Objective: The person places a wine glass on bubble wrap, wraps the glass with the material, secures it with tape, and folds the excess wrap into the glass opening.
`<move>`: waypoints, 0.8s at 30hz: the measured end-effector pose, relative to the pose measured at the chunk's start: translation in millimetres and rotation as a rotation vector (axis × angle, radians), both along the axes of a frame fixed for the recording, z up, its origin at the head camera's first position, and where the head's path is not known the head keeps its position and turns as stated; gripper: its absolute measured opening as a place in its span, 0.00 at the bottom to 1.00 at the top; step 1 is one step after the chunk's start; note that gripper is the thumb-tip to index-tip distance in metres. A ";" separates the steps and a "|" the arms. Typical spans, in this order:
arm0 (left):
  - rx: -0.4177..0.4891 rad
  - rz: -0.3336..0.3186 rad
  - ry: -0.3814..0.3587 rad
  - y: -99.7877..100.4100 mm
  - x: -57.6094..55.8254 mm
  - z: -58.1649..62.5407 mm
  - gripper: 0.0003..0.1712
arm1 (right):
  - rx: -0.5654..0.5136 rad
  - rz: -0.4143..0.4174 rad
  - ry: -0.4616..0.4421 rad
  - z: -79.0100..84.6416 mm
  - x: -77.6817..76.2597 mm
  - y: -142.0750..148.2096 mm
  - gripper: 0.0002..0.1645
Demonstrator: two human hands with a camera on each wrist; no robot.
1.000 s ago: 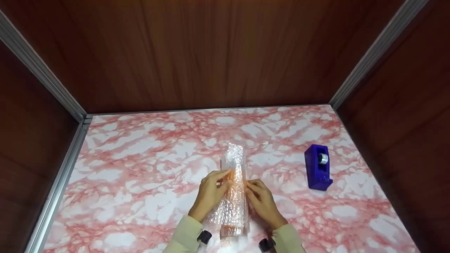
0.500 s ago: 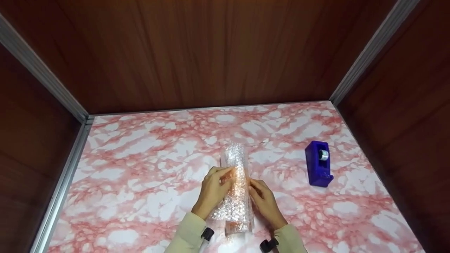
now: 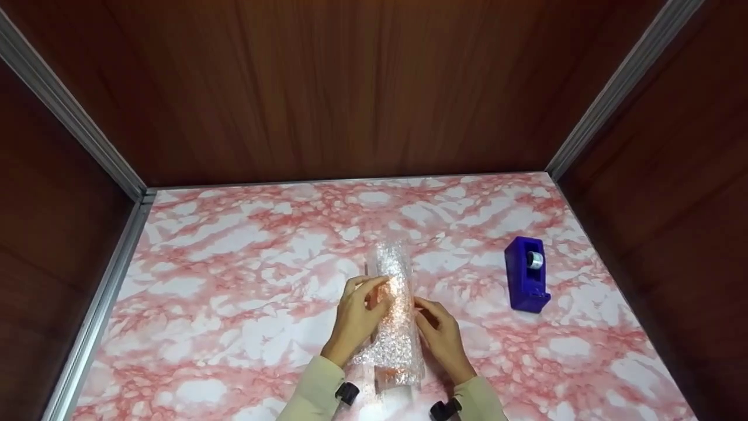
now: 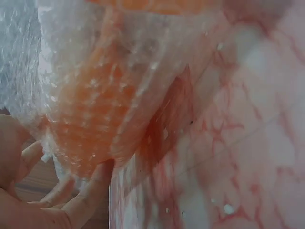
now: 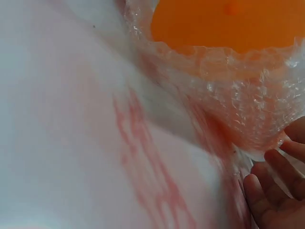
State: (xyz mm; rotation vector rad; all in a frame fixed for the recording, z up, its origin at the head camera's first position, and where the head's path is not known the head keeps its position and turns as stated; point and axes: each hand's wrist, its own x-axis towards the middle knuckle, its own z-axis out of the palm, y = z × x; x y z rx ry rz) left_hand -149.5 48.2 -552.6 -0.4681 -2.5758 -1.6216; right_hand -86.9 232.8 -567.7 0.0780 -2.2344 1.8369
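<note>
A roll of clear bubble wrap (image 3: 392,345) lies lengthwise on the table in front of me, wrapped round an orange object. In the right wrist view the orange object (image 5: 200,24) shows a smooth, rounded end with a small nub; the rest sits behind the bubbles. My left hand (image 3: 355,318) grips the wrap from the left, fingertips over the top and thumb lower down. On the other side, my right hand (image 3: 442,339) holds the wrap's right edge between bent fingers and thumb. In the left wrist view, fingers (image 4: 95,188) press against the wrap's rounded side.
A purple tape dispenser (image 3: 526,275) with a small tape roll stands to the right. The red-and-white marbled table (image 3: 245,263) is bounded by dark wooden panels (image 3: 350,88) at the back and sides, with metal rails (image 3: 93,327) along the edges.
The wrap has rolled and shifted slightly rightward, with both hands staying on it. My left hand has moved a little to the right and farther over the top.
</note>
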 end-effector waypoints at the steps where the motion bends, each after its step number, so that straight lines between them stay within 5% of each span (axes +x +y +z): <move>1: 0.007 0.001 0.004 -0.6 -0.3 -0.1 0.23 | 0.001 0.015 -0.006 -0.5 -0.9 0.2 0.19; 15: -0.062 -0.009 0.046 1.3 2.6 2.8 0.24 | 0.015 0.092 -0.030 -6.5 -2.7 2.2 0.20; 24: -0.081 -0.199 -0.048 -7.0 -9.7 7.3 0.28 | 0.029 0.092 -0.040 -6.0 -2.8 11.3 0.19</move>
